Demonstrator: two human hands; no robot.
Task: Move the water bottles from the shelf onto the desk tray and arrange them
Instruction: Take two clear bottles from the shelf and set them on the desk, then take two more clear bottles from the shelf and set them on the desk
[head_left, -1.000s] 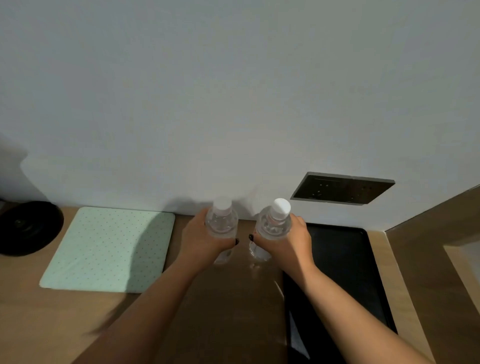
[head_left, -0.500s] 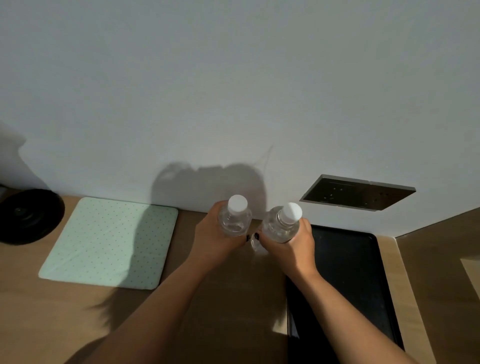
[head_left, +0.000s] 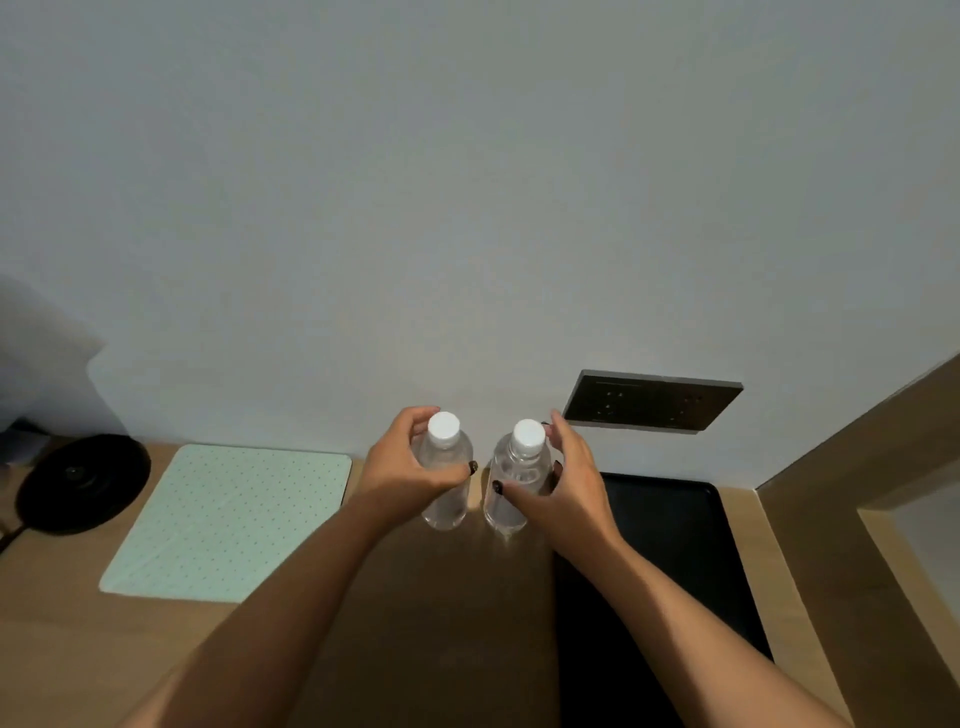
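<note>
Two clear water bottles with white caps stand upright side by side on the wooden desk, close to the wall. My left hand (head_left: 402, 470) wraps around the left bottle (head_left: 445, 483). My right hand (head_left: 563, 486) wraps around the right bottle (head_left: 514, 488), with the fingers partly spread at its far side. The black desk tray (head_left: 670, 540) lies just to the right of the bottles, and my right forearm crosses its near left part. The shelf is out of view.
A pale green dotted mat (head_left: 228, 519) lies on the desk to the left. A black round base (head_left: 83, 483) sits at the far left. A dark socket panel (head_left: 652, 400) is on the wall above the tray. A wooden side wall (head_left: 857, 493) rises on the right.
Both hands have brought the bottles down and slightly apart; the bottles now stand on the desk beside the tray. The fingers of my right hand have loosened a little.
</note>
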